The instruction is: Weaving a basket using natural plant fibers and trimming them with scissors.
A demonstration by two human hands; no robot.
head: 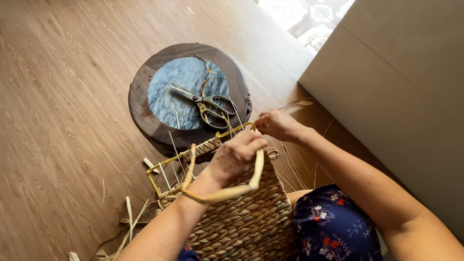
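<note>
The woven basket point(241, 217) is resting on the person's lap, tipped toward a round wooden stool point(145, 96). Its body is looking closely plaited nearly to the top, while the yellow wire frame point(159, 166) at the rim is showing bare along one side, so the rim is seeming the part left to weave. The left hand point(236, 157) is closing around the rim and a flat pale strand point(217, 195) looping below it. The right hand point(278, 124) is pinching thin straw stalks point(290, 169) just beyond the rim. Scissors point(205, 102) are lying on the stool's grey stone top, and straw scraps point(128, 217) are lying on the wooden floor point(58, 121).
</note>
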